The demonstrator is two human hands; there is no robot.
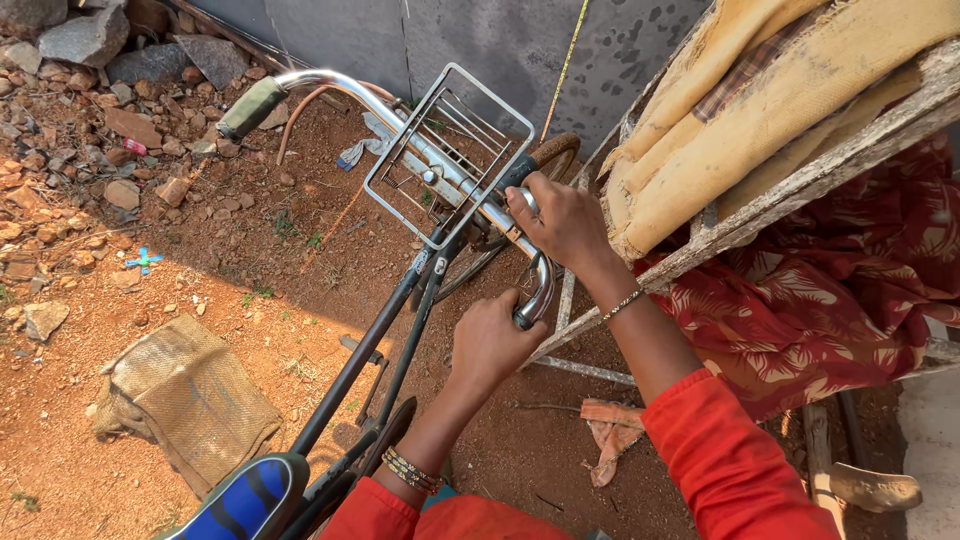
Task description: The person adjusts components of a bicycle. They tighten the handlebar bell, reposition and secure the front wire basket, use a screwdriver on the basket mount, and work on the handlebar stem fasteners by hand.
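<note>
- Chrome handlebar (pixel 340 85) of a bicycle runs from the upper left of the frame to the centre, with a wire basket (pixel 445 150) mounted on it.
- Left hand (pixel 492 340) is closed around the curved end of the bar, low in the centre.
- Right hand (pixel 562 222) is closed over the bar just above it, beside the dark grip (pixel 520 172).
- Both hands appear to be working on that bar end; any further move calls for a firm, steady hold.
- Blue saddle (pixel 245 500) sits at the lower left, above red dirt ground (pixel 90 300).
</note>
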